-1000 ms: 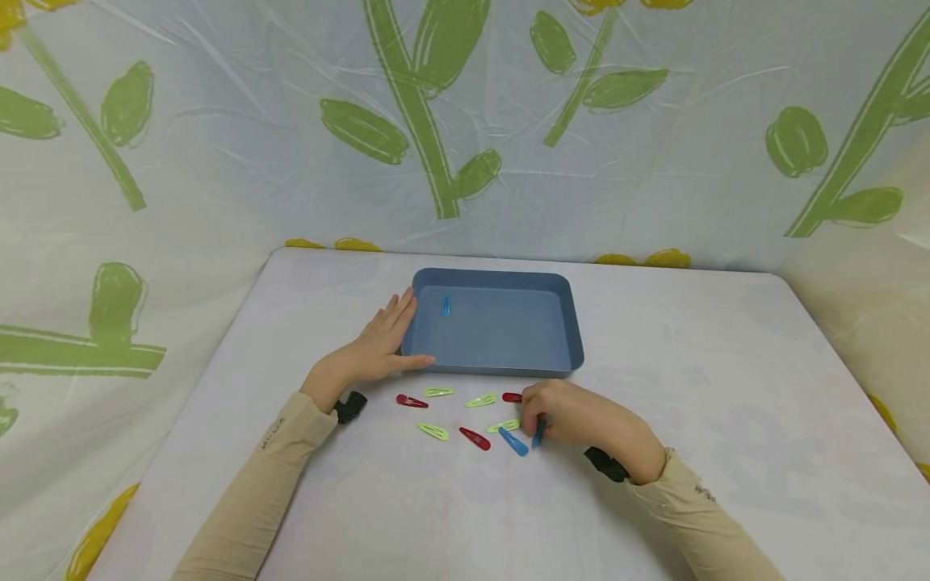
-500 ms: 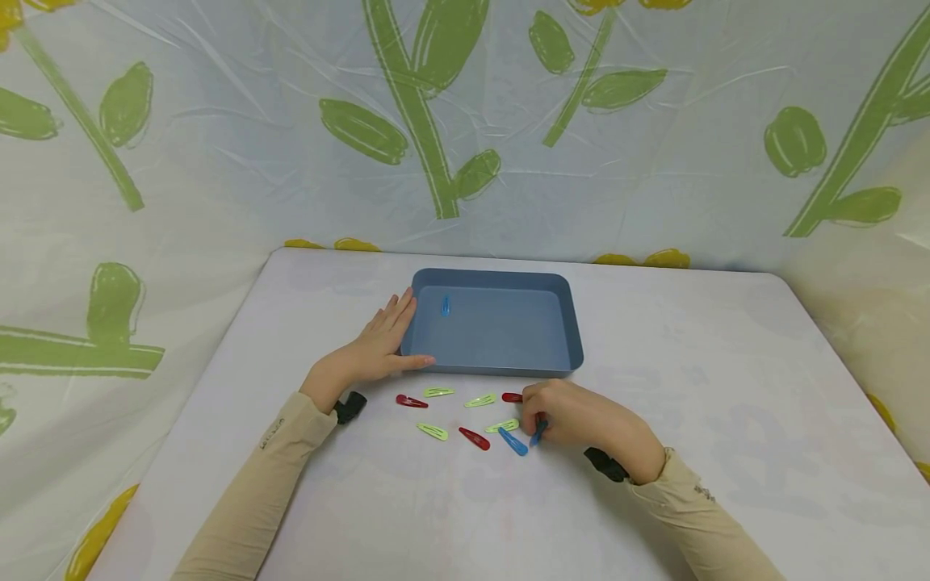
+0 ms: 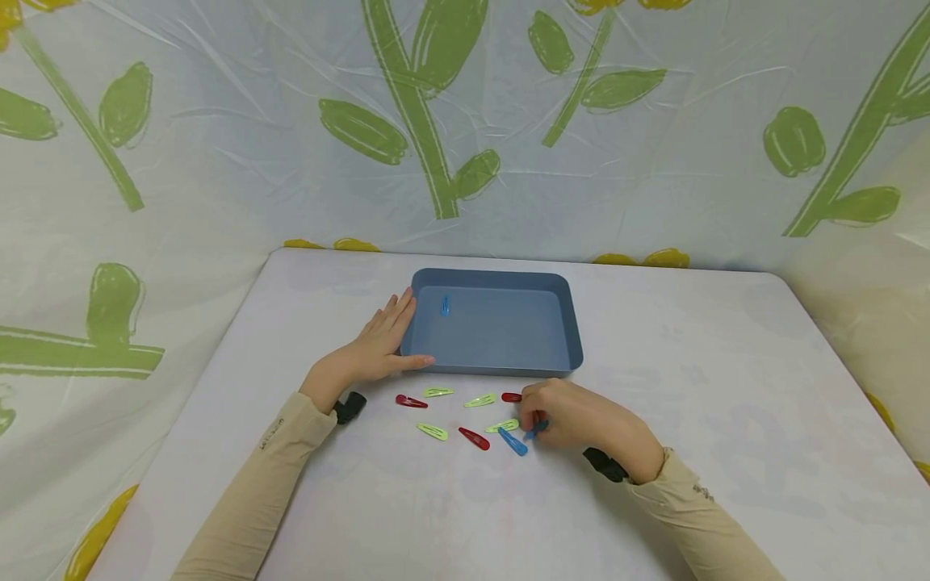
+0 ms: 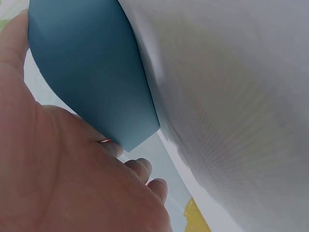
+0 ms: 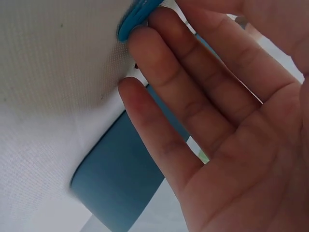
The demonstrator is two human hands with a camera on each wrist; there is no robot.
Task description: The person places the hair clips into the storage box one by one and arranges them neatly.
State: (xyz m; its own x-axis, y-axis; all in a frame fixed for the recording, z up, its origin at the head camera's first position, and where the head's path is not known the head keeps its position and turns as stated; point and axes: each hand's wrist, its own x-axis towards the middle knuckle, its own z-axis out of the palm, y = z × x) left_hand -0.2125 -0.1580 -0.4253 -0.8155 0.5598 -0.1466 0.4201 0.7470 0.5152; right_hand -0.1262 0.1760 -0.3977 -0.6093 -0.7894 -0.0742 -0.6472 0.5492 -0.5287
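My right hand (image 3: 574, 413) pinches a blue snap hair clip (image 3: 537, 429) just above the table, at the right end of a scatter of clips. In the right wrist view the same blue hair clip (image 5: 137, 18) shows at the fingertips, partly cut off by the frame. Beside it lies another blue clip (image 3: 513, 441), touching or close to a light green clip (image 3: 503, 425). A red clip (image 3: 511, 397) is partly hidden by the fingers. My left hand (image 3: 370, 347) rests with spread fingers against the left side of the blue-grey tray (image 3: 508, 335). One blue clip (image 3: 446, 306) lies inside the tray.
More clips lie in front of the tray: red clips (image 3: 475, 438) and light green clips (image 3: 433, 432). The white table (image 3: 697, 387) extends to both sides. A flower-patterned sheet (image 3: 276, 161) hangs behind and beside it.
The blue clip in my right hand has turned from near upright to a more slanted angle, its lower end rising slightly. The left hand and tray have stayed put.
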